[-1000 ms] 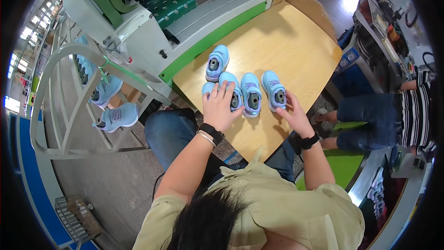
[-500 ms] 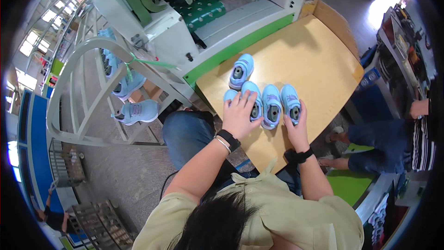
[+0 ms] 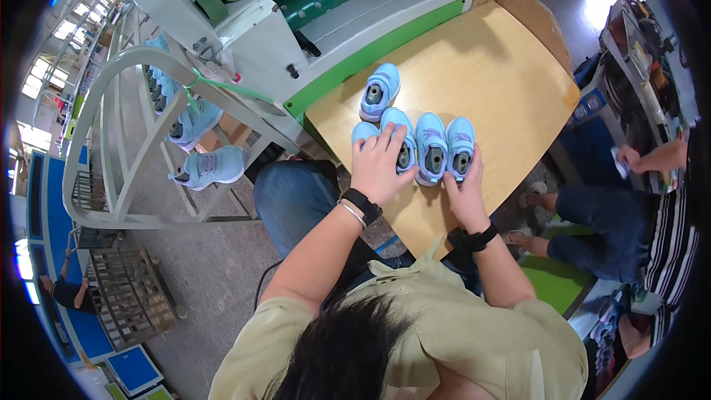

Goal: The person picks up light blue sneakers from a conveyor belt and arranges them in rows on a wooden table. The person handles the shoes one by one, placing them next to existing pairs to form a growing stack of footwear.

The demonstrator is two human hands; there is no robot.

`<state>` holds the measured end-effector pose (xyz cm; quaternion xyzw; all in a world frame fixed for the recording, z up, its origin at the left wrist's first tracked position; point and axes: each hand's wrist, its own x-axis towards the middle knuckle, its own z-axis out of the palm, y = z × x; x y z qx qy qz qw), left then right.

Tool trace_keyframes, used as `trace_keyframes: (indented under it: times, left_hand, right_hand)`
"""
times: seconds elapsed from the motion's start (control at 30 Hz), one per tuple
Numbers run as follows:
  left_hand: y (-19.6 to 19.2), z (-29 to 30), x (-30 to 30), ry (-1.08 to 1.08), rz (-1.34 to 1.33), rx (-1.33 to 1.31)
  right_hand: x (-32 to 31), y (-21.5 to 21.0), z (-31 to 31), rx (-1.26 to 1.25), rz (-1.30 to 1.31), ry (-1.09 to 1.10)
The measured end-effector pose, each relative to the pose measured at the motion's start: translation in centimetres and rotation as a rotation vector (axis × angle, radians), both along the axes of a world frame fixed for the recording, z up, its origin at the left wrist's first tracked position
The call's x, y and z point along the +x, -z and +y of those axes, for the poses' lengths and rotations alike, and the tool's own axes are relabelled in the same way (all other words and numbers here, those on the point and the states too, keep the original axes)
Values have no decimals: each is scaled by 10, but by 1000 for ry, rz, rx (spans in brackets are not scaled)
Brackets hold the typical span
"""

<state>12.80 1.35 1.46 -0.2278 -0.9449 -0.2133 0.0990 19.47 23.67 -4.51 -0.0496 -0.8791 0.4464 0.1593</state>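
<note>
On the pale wooden table (image 3: 511, 74), four light-blue shoes (image 3: 429, 130) stand side by side, a fifth shoe (image 3: 389, 76) just beyond their left end. Your right hand (image 3: 468, 192) grips the rightmost shoe (image 3: 461, 132) by its heel, between thumb and fingers; your left hand (image 3: 376, 170) spreads over the two leftmost, though whether it grips cannot be told. Even, gentle pressure from both sides should keep the soles flat. A belt machine (image 3: 318, 0) adjoins the table, a metal rack (image 3: 141, 54) stands left, a co-worker (image 3: 607, 233) right
</note>
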Motion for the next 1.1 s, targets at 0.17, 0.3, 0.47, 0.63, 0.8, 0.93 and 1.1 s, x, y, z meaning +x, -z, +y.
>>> trace_keyframes:
  times: [0.17, 0.3, 0.47, 0.63, 0.8, 0.93, 1.1]
  left_hand:
    - [1, -1, 2, -7, 2, 9]
    - [2, 0, 2, -4, 19, 19]
    - [1, -1, 1, -2, 25, 8]
    - [3, -1, -2, 4, 23, 14]
    - [-1, -1, -1, 9, -3, -1]
    - [-4, -2, -2, 20, 3, 22]
    - [-7, -5, -1, 30, -27, 46]
  right_hand:
    - [5, 0, -1, 38, -15, -25]
    - [4, 1, 5, 49, -16, -42]
    - [4, -4, 5, 87, -44, -57]
    - [3, -6, 11, 31, -89, -97]
    - [-41, -40, 79, -413, -433, -238]
    - [-119, -73, 96, 46, -268, -313]
    - [-268, -77, 77, 190, -49, -156]
